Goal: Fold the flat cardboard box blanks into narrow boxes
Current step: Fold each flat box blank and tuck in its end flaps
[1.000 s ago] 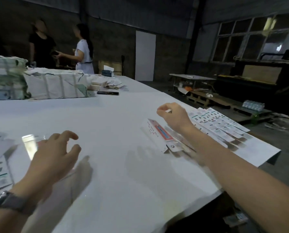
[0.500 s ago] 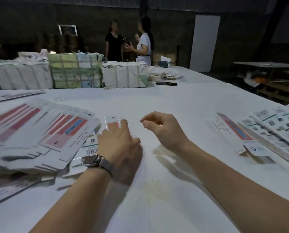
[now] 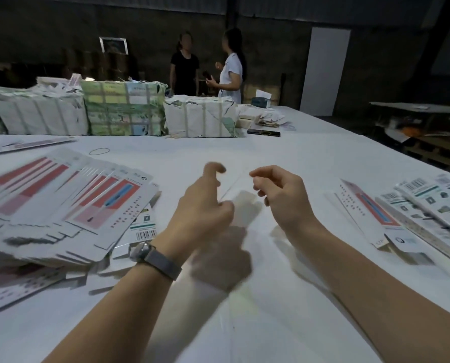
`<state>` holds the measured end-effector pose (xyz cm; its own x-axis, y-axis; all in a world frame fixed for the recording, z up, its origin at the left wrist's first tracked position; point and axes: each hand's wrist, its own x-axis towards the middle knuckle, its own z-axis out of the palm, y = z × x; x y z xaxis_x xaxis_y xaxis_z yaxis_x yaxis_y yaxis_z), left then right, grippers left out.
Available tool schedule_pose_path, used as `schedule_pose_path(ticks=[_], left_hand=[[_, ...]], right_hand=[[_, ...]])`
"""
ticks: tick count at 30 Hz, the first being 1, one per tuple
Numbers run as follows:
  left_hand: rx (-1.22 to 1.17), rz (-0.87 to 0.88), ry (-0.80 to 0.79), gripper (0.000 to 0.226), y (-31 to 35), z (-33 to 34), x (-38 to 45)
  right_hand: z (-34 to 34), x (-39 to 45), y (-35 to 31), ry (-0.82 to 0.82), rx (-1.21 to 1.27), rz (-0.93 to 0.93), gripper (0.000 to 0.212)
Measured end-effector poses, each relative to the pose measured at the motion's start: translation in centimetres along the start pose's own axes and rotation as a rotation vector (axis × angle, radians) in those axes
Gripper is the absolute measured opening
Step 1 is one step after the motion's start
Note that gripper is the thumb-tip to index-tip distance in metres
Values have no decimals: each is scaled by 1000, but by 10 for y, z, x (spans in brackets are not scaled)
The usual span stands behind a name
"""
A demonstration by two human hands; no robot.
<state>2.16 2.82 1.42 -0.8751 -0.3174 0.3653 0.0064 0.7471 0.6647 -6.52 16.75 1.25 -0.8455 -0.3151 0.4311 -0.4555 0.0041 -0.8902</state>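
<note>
Two bare hands hover over a white desk [image 3: 284, 158], near the viewer. Left hand [image 3: 203, 205], a watch [image 3: 145, 254] on its wrist, has loosely curled fingers [image 3: 214, 167]; it holds nothing that can be made out. Right hand [image 3: 281, 197] is curled the same way, fingertips near each other, and seems empty too; the two hands are just apart, likely poised between one blank and the next. Left of them lies a fanned heap of flat blanks [image 3: 69, 205] with red panels, within easy reach for folding. To the right lies one folded narrow box [image 3: 370, 213], beside a row of others [image 3: 433, 203]. Farther off stand strapped bundles [image 3: 124, 108], a rubber band [image 3: 99, 151], a dark phone [image 3: 263, 132]. Beyond, two people [image 3: 208, 64] stand talking.
</note>
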Motion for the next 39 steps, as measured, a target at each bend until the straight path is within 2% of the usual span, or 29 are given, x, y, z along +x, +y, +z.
schedule_pose_path(ticks=[2,4,8,12,15,17,19,21,23,26,29,33,35,37,39], left_hand=[[-377,-96,47,58,6,-6,2],[-641,-193,38,66,8,-9,2],[-854,-200,-105,71,12,-6,-2],[-1029,-118,-323,59,19,4,-12],[-1154,-140,-342,35,19,5,-15],[-1228,-190,-351,40,18,4,-14],[-1247,-223,-364,55,16,5,-13],[-1228,-230,-383,55,13,7,-11],[-1191,-203,-408,51,13,8,-11],[-1194,-123,-441,46,13,8,-11],[-1179,-46,-449,40,11,8,-11],[-1107,-9,-495,48,12,11,-11],[-1109,-3,-543,52,12,11,-17],[-1037,-5,-526,52,16,9,-17],[-914,134,-497,38,9,12,-20]], right_hand=[[-4,2,-1,71,47,-5,20],[-9,4,-2,119,59,-2,18],[-13,2,-7,46,99,-14,23],[-6,-8,-11,-57,0,-93,28],[-6,-12,-11,-104,26,-92,29],[-5,-13,-11,-104,5,-100,36],[-6,-11,-9,-14,-127,-184,53],[-9,-10,-11,45,-285,-311,68],[-12,-9,-11,18,-333,-392,70],[-13,-8,-9,-12,-345,-404,59],[-18,-4,-11,53,-370,-391,40],[-26,0,-16,25,-181,-336,21],[-29,1,-19,-20,-140,-308,18],[-32,4,-21,-65,-107,-270,20],[-36,6,-24,-114,-49,-233,24]])
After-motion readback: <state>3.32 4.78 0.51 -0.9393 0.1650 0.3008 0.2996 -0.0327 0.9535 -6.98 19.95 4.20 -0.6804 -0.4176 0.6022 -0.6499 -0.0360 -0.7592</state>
